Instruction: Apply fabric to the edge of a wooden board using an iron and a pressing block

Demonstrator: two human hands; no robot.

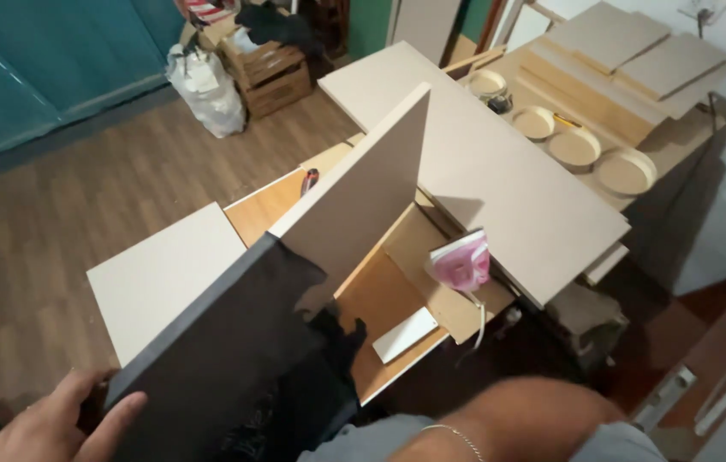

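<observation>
Left hand [55, 423], lower left of frame, fingers clamping near edge of upright panel [294, 282]. Standing tilted mid-frame over bench [500, 171]. Keeping grip low, steadying. Right hand fingers hidden, cannot tell.

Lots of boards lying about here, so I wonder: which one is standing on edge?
The long pale board gripped by the left hand, tilted up on edge; the other boards lie flat.

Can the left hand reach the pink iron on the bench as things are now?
Probably not directly. The left hand grips the near edge of the upright board, and that board stands between it and the pink iron. It would have to let go first.
</observation>
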